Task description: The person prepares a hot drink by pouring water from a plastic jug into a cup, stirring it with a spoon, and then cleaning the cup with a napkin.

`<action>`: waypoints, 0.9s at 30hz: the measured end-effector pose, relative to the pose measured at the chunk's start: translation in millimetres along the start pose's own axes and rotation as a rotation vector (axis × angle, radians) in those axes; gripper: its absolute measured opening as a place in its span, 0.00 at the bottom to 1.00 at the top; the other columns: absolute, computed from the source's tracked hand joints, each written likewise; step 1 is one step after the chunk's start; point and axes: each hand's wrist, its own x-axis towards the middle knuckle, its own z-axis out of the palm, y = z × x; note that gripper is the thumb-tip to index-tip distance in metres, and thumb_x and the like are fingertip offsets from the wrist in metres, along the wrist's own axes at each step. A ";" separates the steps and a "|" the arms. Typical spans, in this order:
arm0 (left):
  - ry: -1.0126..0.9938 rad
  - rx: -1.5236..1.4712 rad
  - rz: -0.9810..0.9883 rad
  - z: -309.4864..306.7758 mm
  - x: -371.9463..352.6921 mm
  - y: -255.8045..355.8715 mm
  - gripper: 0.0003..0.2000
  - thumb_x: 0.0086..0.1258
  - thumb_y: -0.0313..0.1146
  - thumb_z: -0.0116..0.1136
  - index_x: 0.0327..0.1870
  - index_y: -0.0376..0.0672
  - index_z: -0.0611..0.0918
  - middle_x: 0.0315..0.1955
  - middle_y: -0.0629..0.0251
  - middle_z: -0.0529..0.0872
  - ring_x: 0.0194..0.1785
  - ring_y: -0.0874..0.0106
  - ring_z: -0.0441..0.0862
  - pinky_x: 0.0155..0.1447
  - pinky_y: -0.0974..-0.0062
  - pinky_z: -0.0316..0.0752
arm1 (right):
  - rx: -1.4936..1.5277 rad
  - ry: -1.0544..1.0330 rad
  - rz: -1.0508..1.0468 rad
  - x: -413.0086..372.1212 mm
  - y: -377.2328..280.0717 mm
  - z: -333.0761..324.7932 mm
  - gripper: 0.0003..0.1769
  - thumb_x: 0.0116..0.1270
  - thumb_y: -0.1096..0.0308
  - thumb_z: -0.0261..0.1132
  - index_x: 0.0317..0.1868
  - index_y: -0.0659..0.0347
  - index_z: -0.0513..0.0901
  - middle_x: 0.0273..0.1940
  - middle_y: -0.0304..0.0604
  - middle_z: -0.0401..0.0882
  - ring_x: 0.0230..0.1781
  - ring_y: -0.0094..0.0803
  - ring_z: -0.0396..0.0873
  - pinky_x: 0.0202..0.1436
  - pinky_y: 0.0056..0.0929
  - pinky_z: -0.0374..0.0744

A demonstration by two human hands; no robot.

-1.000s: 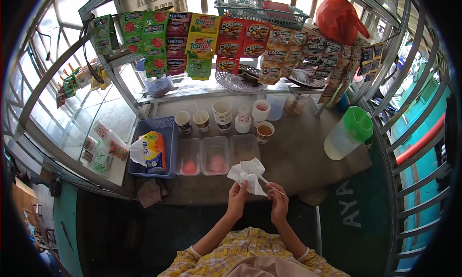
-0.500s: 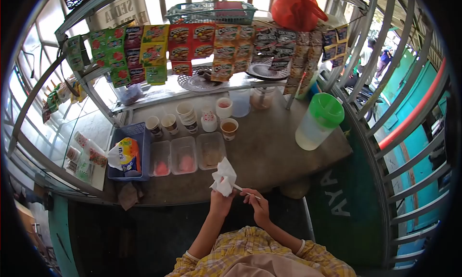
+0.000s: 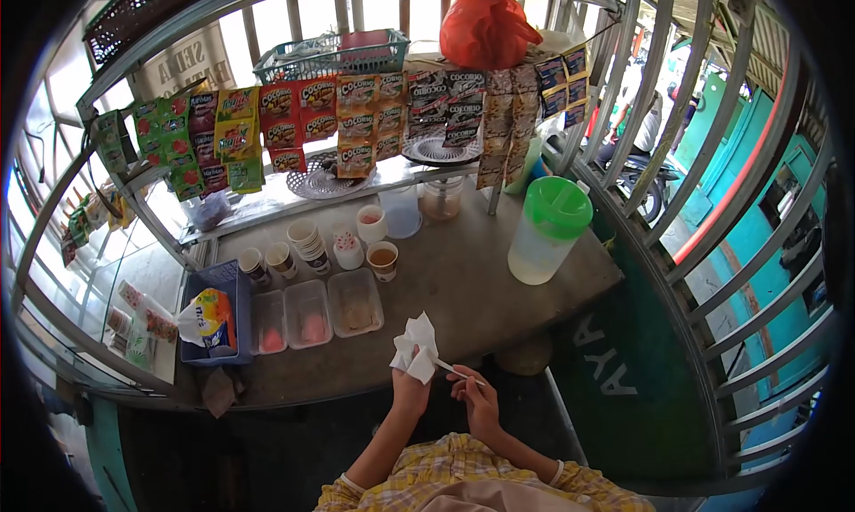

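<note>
My left hand [image 3: 411, 391] is closed around a crumpled white tissue [image 3: 417, 341], held up in front of the counter's near edge. To its right, my right hand [image 3: 477, 403] pinches a thin whitish handle [image 3: 460, 373]. The handle's far end runs into the tissue, so what kind of utensil it belongs to is hidden. Beyond my hands stand three clear plastic tubs; the nearest tub [image 3: 356, 288] has a brownish bottom, and the other two hold something pink. A paper cup [image 3: 382, 259] of amber-brown liquid stands behind them.
On the counter [image 3: 463, 289], a green-lidded pitcher [image 3: 550, 231] stands at the right. A blue basket [image 3: 239, 285] with a tissue pack [image 3: 214, 316] sits left. Several stacked paper cups [image 3: 307, 243] line the back, under hanging drink sachets [image 3: 356, 111]. Metal bars [image 3: 712, 200] enclose the right side.
The view has turned to the right, shifting the counter items leftward. My hands stay close together, still holding the tissue and the handle; more of the tissue stands up spread out.
</note>
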 end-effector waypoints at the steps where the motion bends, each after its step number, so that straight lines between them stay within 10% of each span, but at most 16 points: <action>1: 0.001 0.019 -0.006 0.0 -1.3 0.3 0.13 0.73 0.35 0.54 0.54 0.40 0.74 0.40 0.71 0.79 0.42 0.79 0.77 0.41 0.78 0.72 | 0.016 0.006 0.008 0.4 0.5 -1.8 0.21 0.76 0.59 0.51 0.58 0.68 0.74 0.47 0.45 0.80 0.37 0.22 0.73 0.41 0.20 0.71; 27: 0.036 0.120 -0.006 -59.2 5.4 61.7 0.16 0.69 0.34 0.60 0.52 0.37 0.73 0.42 0.67 0.80 0.43 0.75 0.80 0.46 0.75 0.75 | 0.223 0.095 0.132 18.5 49.1 89.6 0.22 0.74 0.57 0.55 0.58 0.65 0.74 0.47 0.40 0.80 0.38 0.20 0.74 0.43 0.22 0.73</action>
